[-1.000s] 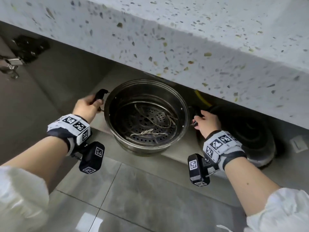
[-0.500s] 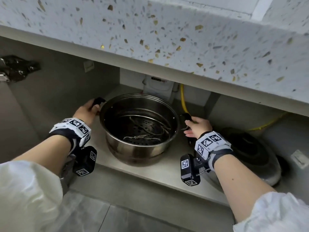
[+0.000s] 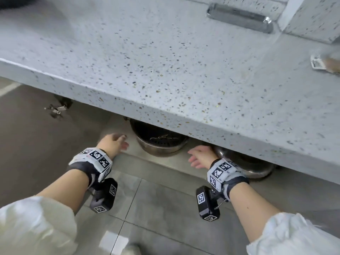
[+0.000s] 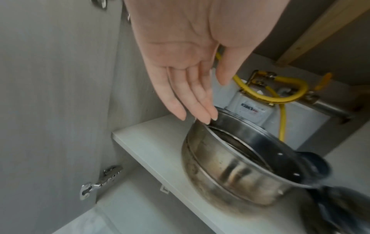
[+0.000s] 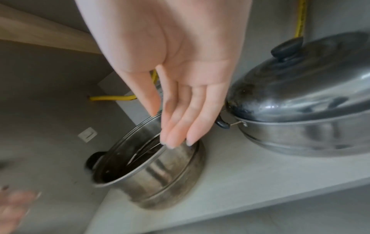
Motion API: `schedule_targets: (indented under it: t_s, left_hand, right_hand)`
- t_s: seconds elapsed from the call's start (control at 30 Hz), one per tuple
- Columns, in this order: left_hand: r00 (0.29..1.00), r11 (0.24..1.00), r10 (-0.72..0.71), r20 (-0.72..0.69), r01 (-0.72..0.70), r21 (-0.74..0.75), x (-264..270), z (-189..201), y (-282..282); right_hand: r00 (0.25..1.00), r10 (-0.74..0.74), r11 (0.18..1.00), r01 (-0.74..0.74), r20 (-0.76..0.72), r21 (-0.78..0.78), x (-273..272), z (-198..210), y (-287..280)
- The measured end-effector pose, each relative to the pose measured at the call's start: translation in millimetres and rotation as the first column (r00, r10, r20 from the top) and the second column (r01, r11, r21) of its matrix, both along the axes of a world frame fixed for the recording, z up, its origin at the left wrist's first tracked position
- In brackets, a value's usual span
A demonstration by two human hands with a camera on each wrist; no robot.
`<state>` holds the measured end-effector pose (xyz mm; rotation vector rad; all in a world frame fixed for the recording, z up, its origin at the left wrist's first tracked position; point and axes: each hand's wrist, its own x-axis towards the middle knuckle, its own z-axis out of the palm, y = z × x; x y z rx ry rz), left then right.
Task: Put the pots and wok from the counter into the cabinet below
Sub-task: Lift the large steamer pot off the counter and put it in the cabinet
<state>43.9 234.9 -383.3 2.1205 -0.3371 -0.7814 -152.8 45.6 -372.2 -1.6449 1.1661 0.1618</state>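
Speckled stone fills most of our head view: the desk [image 3: 184, 57] overhangs the cabinet, and its front edge hides the back half of the cabinet shelf [image 3: 173, 161]. Below that edge we see only the near rim of the steel pot [image 3: 160, 146], standing on the shelf a little back from the shelf's front lip. To its right sits the lidded wok [image 3: 252, 166], mostly tucked under the overhang.

Our left hand [image 3: 112, 144] hangs just left of the pot, fingers straight and loose, holding nothing. Our right hand [image 3: 200, 155] hangs between pot and wok, likewise spread and empty. Tiled floor [image 3: 156, 208] lies below the shelf lip.

From the left wrist we see what the overhang hides: the cabinet's side wall [image 4: 60, 79] well left of the pot [image 4: 236, 171], bare shelf between them, and yellow hose [image 4: 280, 93] with a meter behind the pot. A door hinge [image 4: 100, 182] sits low on the wall.

The right wrist view shows the gap between the pot [image 5: 160, 174] and the wok [image 5: 300, 123]: apart, not touching, with the wok's domed lid and black knob [image 5: 286, 47] plain.
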Motion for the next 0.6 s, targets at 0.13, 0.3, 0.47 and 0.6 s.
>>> schedule_targets:
  t_s: [0.13, 0.3, 0.47, 0.6]
  left_hand:
    - [0.996, 0.995, -0.058, -0.062, 0.052, -0.080, -52.2, 66.4, 30.9]
    - [0.996, 0.990, -0.024, -0.084, 0.012, -0.142, -103.7, 154.0, 76.3]
    - [0.997, 0.978, 0.027, -0.068, -0.040, -0.205, -116.7, 247.5, 122.0]
    - [0.995, 0.953, 0.096, 0.010, -0.089, -0.289, -103.6, 299.6, 154.8]
  right_hand:
    - [0.982, 0.185, 0.982, -0.183, -0.028, 0.045, -22.1, 60.0, 45.0]
    - [0.963, 0.266, 0.961, -0.262, -0.038, 0.090, -44.6, 145.0, 94.5]
    - [0.924, 0.377, 0.923, -0.381, 0.062, 0.055, -43.8, 242.5, 126.4]
    - [0.893, 0.417, 0.907, -0.420, 0.169, -0.021, -20.8, 302.4, 152.4]
